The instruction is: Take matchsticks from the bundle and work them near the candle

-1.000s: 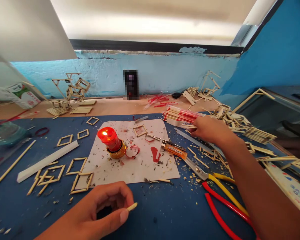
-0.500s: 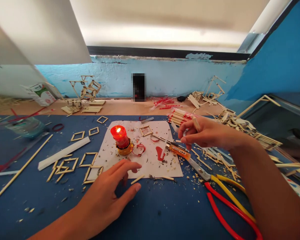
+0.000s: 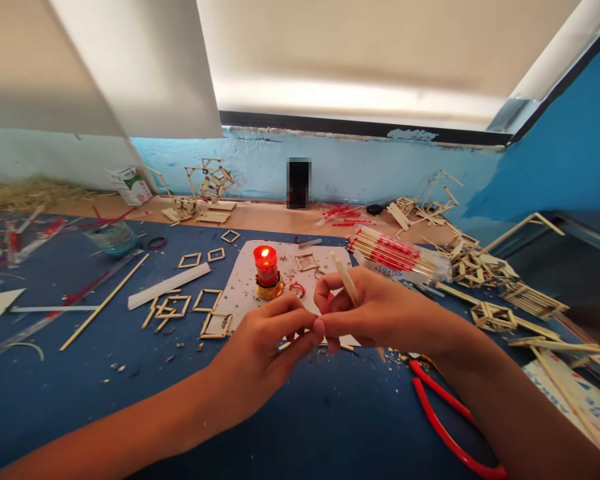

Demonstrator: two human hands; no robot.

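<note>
My right hand (image 3: 375, 310) pinches a thin pale stick (image 3: 344, 279) that points up and away from its fingers. My left hand (image 3: 263, 347) meets it fingertip to fingertip, its thumb and forefinger closed at the lower end of that stick. Both hands hover over the near edge of a white paper sheet (image 3: 240, 287) on the blue table (image 3: 80, 387). A lit red candle (image 3: 267, 270) in a gold holder stands on the sheet just beyond my left hand. A clear pack of sticks with red ends (image 3: 400, 255) lies behind my right hand.
Several small square stick frames (image 3: 207, 300) lie left of the sheet beside a white strip (image 3: 167, 285). Red-handled pliers (image 3: 447, 430) lie under my right forearm. Stick structures (image 3: 205, 190) stand along the blue wall, and loose stick pieces (image 3: 495, 293) pile up on the right.
My right hand drew back from the stick pack with one stick. My left hand dropped its short piece, then came over to meet the right hand. The view shifted left.
</note>
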